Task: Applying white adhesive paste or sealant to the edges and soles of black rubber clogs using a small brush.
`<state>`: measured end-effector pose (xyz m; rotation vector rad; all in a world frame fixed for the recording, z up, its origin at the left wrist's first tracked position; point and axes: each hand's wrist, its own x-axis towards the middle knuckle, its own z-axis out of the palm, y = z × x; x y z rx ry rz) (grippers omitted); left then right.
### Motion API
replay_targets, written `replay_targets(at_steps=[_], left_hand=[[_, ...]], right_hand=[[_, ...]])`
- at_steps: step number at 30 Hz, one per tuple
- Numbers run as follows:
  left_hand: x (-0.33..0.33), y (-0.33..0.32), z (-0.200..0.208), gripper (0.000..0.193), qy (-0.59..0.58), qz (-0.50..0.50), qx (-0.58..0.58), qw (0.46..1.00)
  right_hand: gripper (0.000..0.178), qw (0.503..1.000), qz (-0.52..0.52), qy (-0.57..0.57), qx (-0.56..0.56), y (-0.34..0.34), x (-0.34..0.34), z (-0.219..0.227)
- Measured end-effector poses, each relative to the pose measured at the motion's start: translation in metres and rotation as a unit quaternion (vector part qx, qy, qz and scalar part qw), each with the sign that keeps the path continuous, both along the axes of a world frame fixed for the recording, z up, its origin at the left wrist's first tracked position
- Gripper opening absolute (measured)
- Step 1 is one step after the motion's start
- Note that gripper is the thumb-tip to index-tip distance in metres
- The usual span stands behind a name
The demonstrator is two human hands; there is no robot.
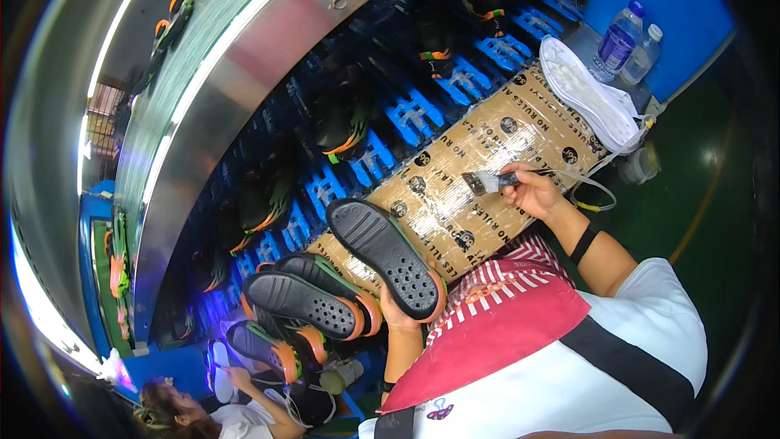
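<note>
- The left grip (398, 314), low centre of the frame, is partly hidden by what it carries: fingers closed round the heel end of a black sole with an orange edge (380, 248), which lies slantwise at centre, its holed side facing up.
- The right grip (532, 193), right of centre, is pinched shut on the dark handle of a flat brush (484, 183), bristles pointing left, apart from the sole.
- Beneath both stretches the surface (508, 134), covered in printed brown paper.
- More soles (302, 306) lie overlapping at lower left.
- A white shoe-shaped piece (587, 97) rests at upper right, near two bottles (617, 41).
- Blue brackets (413, 117) line up diagonally beyond the surface.
- At lower left, a co-worker (175, 406) holds a violet-lit piece (219, 370).
</note>
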<state>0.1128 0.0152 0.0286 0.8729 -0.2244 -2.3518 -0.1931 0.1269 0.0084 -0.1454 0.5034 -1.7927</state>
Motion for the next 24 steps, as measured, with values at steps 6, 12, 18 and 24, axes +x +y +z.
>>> replay_targets(at_steps=[6,12,18,24], left_hand=[[0.0,0.0,0.0,0.056,0.049,-0.042,-0.018,0.998],[-0.007,0.005,0.008,0.052,-0.005,-0.039,-0.03,0.999],[-0.025,0.013,0.032,0.052,0.021,-0.075,-0.086,0.993],[-0.019,0.007,0.031,0.057,0.002,-0.104,-0.105,0.989]], right_hand=[[0.026,1.0,0.012,-0.018,0.01,-0.001,-0.003,0.0],[0.026,1.0,0.013,-0.002,-0.004,-0.002,-0.002,-0.001],[0.025,1.0,0.01,-0.001,-0.002,0.002,-0.001,0.0],[0.025,1.0,0.006,-0.006,0.006,0.001,-0.001,-0.003]])
